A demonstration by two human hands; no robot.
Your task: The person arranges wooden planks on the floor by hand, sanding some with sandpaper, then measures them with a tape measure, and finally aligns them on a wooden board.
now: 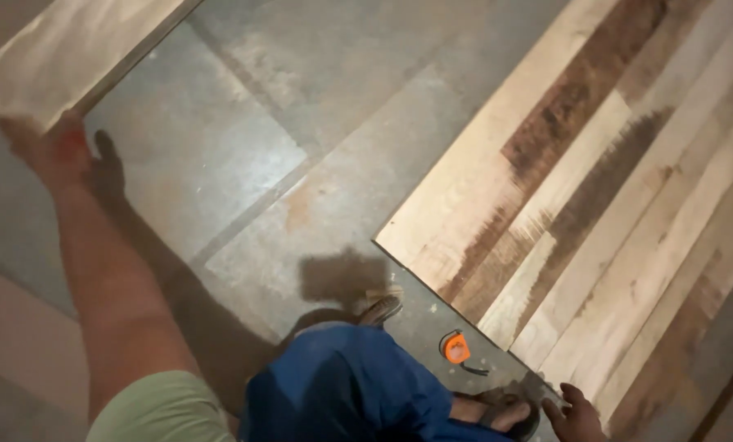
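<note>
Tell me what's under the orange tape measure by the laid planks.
The orange tape measure lies on bare grey concrete floor, beside the edge of the laid brown-and-tan wooden planks. The spot directly beneath it is covered, so unseen.

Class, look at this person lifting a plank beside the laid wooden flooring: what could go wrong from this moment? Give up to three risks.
1. The left hand grips only the end of the long pale plank, so it could swing or slip free.
2. The orange tape measure lies loose on the concrete floor beside the sandalled foot, so it might be trodden on.
3. The right hand rests near the laid boards; fingers might get pinched at their edge.
</note>
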